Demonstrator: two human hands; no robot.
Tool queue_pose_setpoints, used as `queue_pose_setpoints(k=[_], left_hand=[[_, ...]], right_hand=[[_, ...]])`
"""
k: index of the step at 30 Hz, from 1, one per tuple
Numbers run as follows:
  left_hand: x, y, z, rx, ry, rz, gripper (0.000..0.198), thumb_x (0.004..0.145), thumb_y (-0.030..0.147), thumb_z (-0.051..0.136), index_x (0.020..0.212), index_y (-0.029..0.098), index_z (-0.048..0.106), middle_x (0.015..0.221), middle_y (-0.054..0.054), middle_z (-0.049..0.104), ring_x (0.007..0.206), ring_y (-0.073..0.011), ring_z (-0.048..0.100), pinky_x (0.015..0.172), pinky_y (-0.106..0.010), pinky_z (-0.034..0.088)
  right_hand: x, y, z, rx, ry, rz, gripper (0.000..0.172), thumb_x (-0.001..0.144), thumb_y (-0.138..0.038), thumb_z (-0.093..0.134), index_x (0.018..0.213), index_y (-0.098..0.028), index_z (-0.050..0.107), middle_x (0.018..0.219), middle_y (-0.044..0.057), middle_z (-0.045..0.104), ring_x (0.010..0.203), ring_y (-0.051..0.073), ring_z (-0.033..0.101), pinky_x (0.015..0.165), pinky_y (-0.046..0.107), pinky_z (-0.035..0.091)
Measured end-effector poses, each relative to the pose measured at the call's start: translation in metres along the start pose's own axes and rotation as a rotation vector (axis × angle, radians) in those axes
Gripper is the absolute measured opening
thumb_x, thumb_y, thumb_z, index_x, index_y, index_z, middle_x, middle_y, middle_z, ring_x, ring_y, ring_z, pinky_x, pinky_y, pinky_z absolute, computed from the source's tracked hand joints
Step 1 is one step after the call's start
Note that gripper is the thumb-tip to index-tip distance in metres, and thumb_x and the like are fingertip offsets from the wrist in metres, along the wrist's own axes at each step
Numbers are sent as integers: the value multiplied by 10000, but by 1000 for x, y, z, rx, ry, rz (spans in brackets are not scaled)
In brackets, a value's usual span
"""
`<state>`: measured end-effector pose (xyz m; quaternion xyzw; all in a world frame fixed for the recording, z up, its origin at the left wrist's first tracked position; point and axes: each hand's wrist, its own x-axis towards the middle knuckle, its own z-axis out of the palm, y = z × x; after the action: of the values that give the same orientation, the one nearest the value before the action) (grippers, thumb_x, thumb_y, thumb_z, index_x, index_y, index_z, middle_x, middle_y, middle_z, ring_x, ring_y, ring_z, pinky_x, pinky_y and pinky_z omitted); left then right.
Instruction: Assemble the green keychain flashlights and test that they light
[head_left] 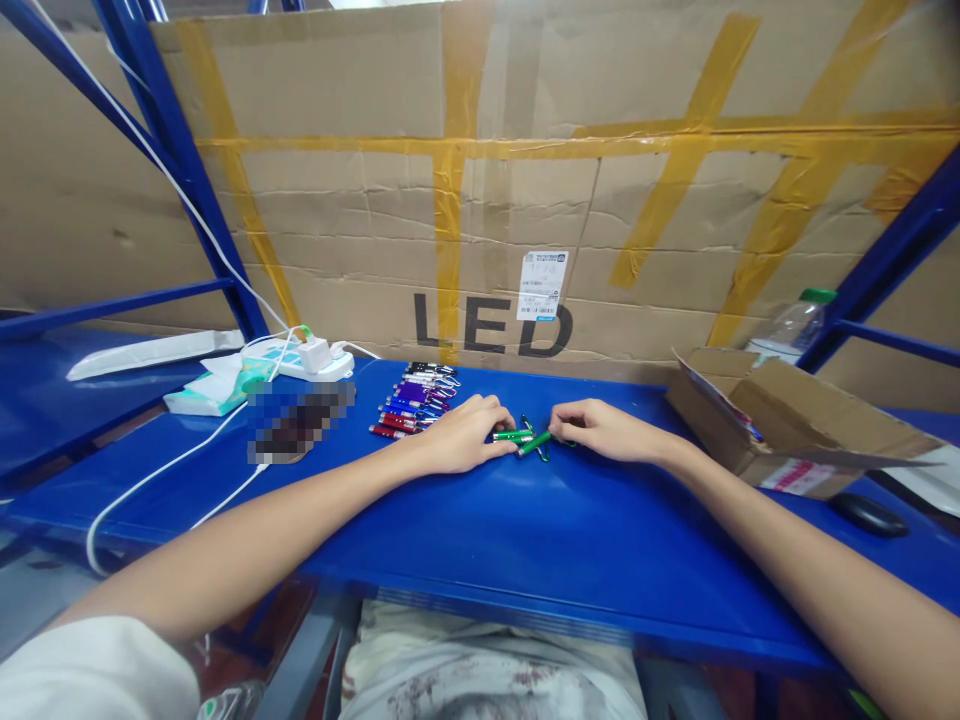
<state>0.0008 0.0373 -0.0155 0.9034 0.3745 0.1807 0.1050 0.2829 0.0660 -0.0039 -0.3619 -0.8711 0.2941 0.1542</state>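
Observation:
Slim, shiny green keychain flashlights with small carabiner clips lie between my hands on the blue tabletop point(480, 530). My left hand point(466, 436) rests there with curled fingers, thumb and fingertips closed on the ends of the green flashlights point(511, 436) on its side. Pinched at its right end by my right hand point(600, 430) is another green flashlight point(534, 444), tilted across the others. Beyond my left hand, a row of similar flashlights point(409, 405) in red, blue, purple, silver and black lies side by side, clips pointing right.
A large cardboard box point(360, 220) marked LED stands behind the table. An open carton point(757, 430) and a black mouse-like object point(868, 514) sit at right, near a bottle point(799, 322). At left are a power strip point(322, 365), white cables, a tissue pack point(217, 388) and a blurred-out object point(300, 425).

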Motion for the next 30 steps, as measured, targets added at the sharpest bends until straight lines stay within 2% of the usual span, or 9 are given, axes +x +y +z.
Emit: queue_pose_setpoints(k=[7, 13, 19, 22, 30], left_hand=[[0, -1, 1, 11, 10, 9, 249, 1024, 396, 690, 1194, 214, 700, 1147, -64, 666, 1118, -268, 596, 941, -366, 465], [0, -2, 1, 14, 3, 9, 258, 1032, 402, 678, 1208, 214, 697, 1173, -67, 666, 1130, -270, 594, 946, -369, 468], [1, -4, 2, 4, 0, 18, 257, 1019, 396, 699, 1203, 216, 700, 1161, -65, 667, 1130, -271, 595, 956, -373, 474], [1, -4, 1, -13, 6, 27, 238, 1015, 389, 701, 1178, 216, 695, 1145, -65, 672, 1126, -270, 598, 957, -370, 479], [2, -6, 4, -13, 20, 9, 272, 996, 403, 727, 1173, 209, 653, 1140, -69, 671, 1114, -270, 605, 938, -373, 487]], right_hand=[[-3, -10, -1, -129, 2, 42, 295, 956, -447, 569, 780, -210, 579, 704, -32, 530, 661, 153, 427, 628, 295, 339], [-2, -15, 2, -240, 50, 56, 372, 922, -545, 674, 769, -221, 572, 705, -19, 582, 648, 161, 475, 616, 299, 345], [1, -7, 5, -153, 98, -96, 380, 939, -561, 707, 1084, -212, 665, 832, 1, 622, 721, 183, 539, 678, 300, 410], [2, -7, 6, -109, 65, -149, 382, 978, -585, 665, 1021, -206, 693, 846, 17, 632, 746, 187, 541, 698, 304, 422], [3, -6, 10, -87, 98, -95, 425, 1013, -624, 608, 977, -204, 663, 815, 4, 632, 725, 179, 531, 686, 303, 410]])
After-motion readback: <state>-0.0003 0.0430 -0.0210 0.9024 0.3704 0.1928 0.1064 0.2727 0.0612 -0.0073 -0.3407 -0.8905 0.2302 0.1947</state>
